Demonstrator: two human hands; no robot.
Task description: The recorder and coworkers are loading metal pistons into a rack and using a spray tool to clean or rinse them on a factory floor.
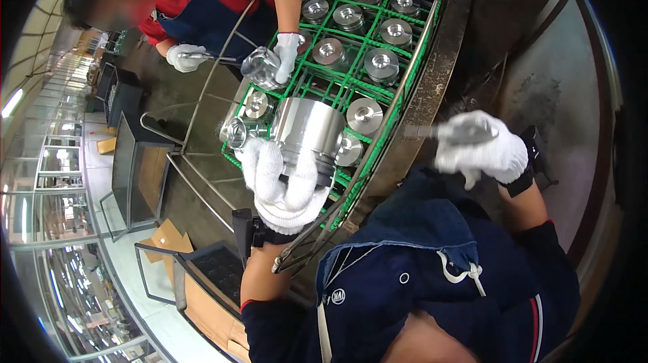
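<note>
Gripping hands (pixel 287 197) (pixel 486 150), curled: piston (pixel 307 126) left, blurred tool (pixel 420 131) right

Carrier: one rack (pixel 402 89), green bars dividing it into compartments, steel rail along its right side, extending beyond the fingers (pixel 270 170) of the left hand (pixel 290 208).
Contents, round metal pieces with raised centres:
- Right of the fingers: one disc-topped piece (pixel 364 116); a second piece (pixel 349 149), nearer, partly hidden.
- Beyond the fingers, slightly left: one smaller-looking piece (pixel 258 104).
- Well beyond the fingers: several upright pieces (pixel 347 17) in rows, one per compartment.
</note>
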